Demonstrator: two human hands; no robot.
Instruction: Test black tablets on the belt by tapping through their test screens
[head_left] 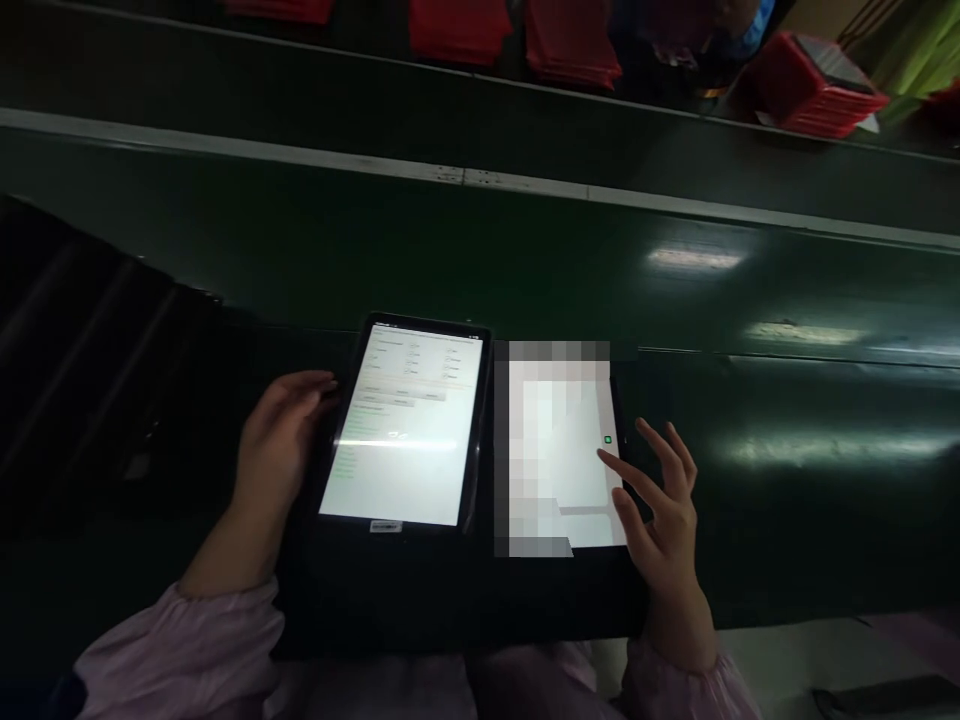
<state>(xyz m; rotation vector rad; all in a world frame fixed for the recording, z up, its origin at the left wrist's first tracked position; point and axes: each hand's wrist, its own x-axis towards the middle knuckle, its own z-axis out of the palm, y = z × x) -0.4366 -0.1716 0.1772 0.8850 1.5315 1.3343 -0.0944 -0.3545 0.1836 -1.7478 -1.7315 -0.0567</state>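
Observation:
Two tablets with lit screens lie side by side before me on a dark surface. The left tablet [405,440] shows a white page with rows of check boxes, grey buttons and green lines of text; a small barcode label [386,526] sits below its screen. My left hand [279,440] is beside that tablet's left edge, fingers loosely extended and holding nothing; whether they touch it is unclear. On the right tablet [581,470] much of the bright screen is pixelated, with a small green icon near its right side. My right hand [664,510] is open over it, index fingertip at the screen, other fingers spread.
A green work surface [375,240] with a pale metal strip [300,155] runs across behind the tablets. Stacks of red sleeves or pouches [570,40] lie along the far side, with another red stack [817,85] at right. A dark ridged object [82,370] stands at left.

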